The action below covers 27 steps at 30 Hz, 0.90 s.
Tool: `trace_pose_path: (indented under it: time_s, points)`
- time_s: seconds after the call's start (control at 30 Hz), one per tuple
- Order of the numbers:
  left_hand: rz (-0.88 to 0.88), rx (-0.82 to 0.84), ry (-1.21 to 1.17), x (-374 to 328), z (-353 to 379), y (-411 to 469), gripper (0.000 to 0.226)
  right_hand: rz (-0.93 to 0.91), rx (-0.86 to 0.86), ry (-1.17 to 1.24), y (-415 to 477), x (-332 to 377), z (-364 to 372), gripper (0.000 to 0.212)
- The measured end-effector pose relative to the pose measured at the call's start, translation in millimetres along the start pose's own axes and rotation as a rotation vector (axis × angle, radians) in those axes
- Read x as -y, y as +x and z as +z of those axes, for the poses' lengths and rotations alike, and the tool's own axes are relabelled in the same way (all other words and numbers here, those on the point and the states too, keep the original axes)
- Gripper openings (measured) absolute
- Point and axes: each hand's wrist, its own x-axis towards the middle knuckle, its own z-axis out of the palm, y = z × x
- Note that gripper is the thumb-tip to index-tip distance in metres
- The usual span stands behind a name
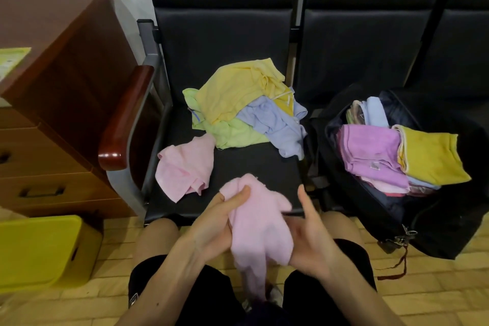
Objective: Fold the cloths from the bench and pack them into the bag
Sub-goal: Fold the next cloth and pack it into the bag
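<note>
Above the knees, at the front edge of the surface (251, 164), the left hand (219, 222) curls its fingers round a pink cloth (259, 225) whose lower end hangs between the legs. The right hand (309, 241) lies against the cloth's other side, thumb raised; its fingers are hidden, so their grip cannot be told. Just beyond is a bare black strip. A second pink cloth (185, 169) lies crumpled near the left edge. Farther back a heap of cloths (238, 92) reaches the right edge, beside the open bag (436, 219) holding folded cloths (370, 151).
</note>
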Motion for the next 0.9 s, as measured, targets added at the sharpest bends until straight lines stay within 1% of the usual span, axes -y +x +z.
trace_pose_path:
  time_s: [0.07, 0.1, 0.13, 0.2, 0.23, 0.33, 0.37, 0.43, 0.5, 0.57, 0.73, 0.83, 0.9]
  points:
    - [0.01, -0.05, -0.026, 0, 3, 1, 0.018, 0.035, 0.067, 0.004, -7, -8, 4, 0.093]
    - [0.014, -0.068, -0.006, 1, 3, 1, 0.016, -0.004, 0.065, -0.026, -9, -10, 3, 0.086]
    - [0.025, -0.082, 0.038, 1, 3, 0, 0.019, -0.059, 0.039, -0.059, -9, -11, 1, 0.077]
    - [0.009, -0.104, 0.041, 1, 0, -3, 0.027, -0.147, 0.004, -0.102, -8, -10, -2, 0.058]
    - [-0.005, -0.1, 0.019, 0, -1, -4, 0.034, -0.186, -0.009, -0.145, -9, -8, -2, 0.053]
    - [-0.024, -0.066, 0.014, 0, -8, -3, 0.064, -0.242, -0.05, -0.23, -13, -5, -1, 0.047]
    - [-0.037, -0.049, 0.003, 1, -10, -1, 0.066, -0.261, -0.062, -0.255, -16, -5, 0, 0.041]
    - [-0.061, -0.014, -0.02, 1, -13, -1, 0.058, -0.313, -0.083, -0.315, -20, -2, 4, 0.035]
    - [-0.098, 0.061, -0.05, -2, -13, -4, 0.057, -0.391, -0.095, -0.366, -21, 3, 3, 0.03]
    - [-0.118, 0.11, -0.029, -3, -15, -6, 0.055, -0.483, -0.117, -0.421, -21, 9, 3, 0.024]
    - [-0.134, 0.046, 0.221, -12, -17, -10, 0.053, -0.746, -0.264, -0.622, -22, 31, 1, 0.008]
    - [-0.095, -0.034, 0.203, -26, -15, -9, 0.042, -0.844, -0.359, -0.649, -27, 48, 5, 0.017]
    - [-0.045, -0.074, 0.174, -37, -13, -7, 0.033, -0.857, -0.371, -0.691, -30, 55, 9, 0.019]
